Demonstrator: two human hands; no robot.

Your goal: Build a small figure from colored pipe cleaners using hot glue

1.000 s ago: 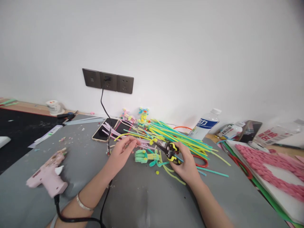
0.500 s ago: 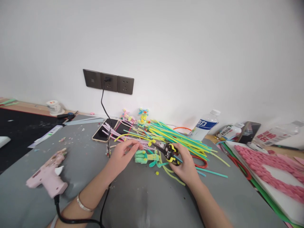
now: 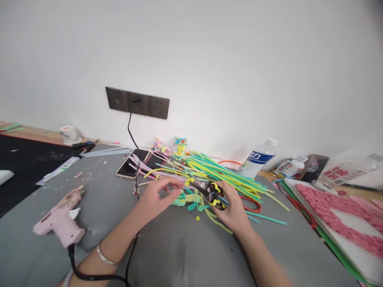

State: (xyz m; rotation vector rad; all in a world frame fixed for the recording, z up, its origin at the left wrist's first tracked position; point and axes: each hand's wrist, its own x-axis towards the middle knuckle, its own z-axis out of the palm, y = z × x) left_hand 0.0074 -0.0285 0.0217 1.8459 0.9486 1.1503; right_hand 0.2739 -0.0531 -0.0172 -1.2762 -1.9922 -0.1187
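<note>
My right hand [image 3: 235,205] is wrapped round black-and-yellow wire pliers [image 3: 211,192], their jaws pointing left. At the jaw tips is a small curled yellow piece of pipe cleaner [image 3: 189,182]; whether the jaws pinch it, I cannot tell. My left hand [image 3: 157,199] holds nothing, its thumb and forefinger apart, just left of the pliers' tip. Beneath and beside its fingertips lies a green and yellow pipe-cleaner figure [image 3: 191,198], partly hidden by the thumb. A small yellow ball [image 3: 197,218] rests on the grey mat in front of it.
Behind my hands lies a heap of yellow, teal and lilac pipe cleaners [image 3: 227,175], with a phone [image 3: 128,165] at its left. A pink glue gun [image 3: 61,223] with a black cord is at left. A bottle [image 3: 257,159] and pink braided piece [image 3: 335,211] are at right.
My left thumb and forefinger have spread apart, and the thumb has come down over the left end of the green figure. The pliers have shifted slightly left.
</note>
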